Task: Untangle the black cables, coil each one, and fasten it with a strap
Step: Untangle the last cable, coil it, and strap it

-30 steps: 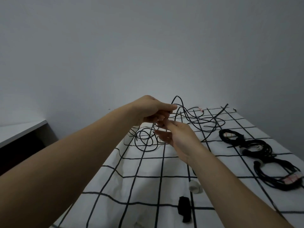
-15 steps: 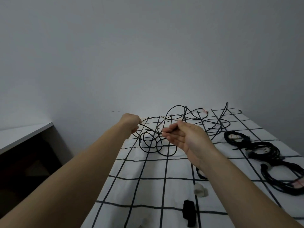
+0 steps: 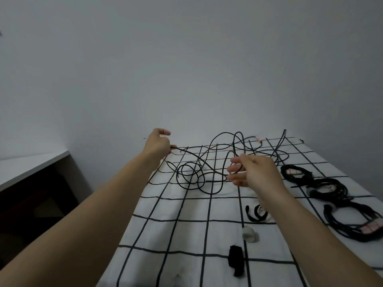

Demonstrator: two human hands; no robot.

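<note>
A thin black cable point(image 3: 192, 160) lies in loose tangled loops on the white grid-patterned cloth point(image 3: 186, 235). My left hand point(image 3: 158, 142) pinches one end of it at the far left edge of the cloth and holds it raised. My right hand point(image 3: 251, 170) hovers to the right of the loops with the fingers spread and loosely curled; a strand of the cable runs through them. Three coiled black cables point(image 3: 335, 191) fastened with straps lie along the right side.
Near me lie a rolled black strap point(image 3: 236, 259), a white strap roll point(image 3: 249, 234) and a curled black strap point(image 3: 256, 213). A white shelf point(image 3: 27, 166) stands to the left over a dark gap. A plain wall rises behind.
My left hand has drawn the cable end away to the left. The two hands, close together a second ago, are now far apart, and the right fingers have loosened.
</note>
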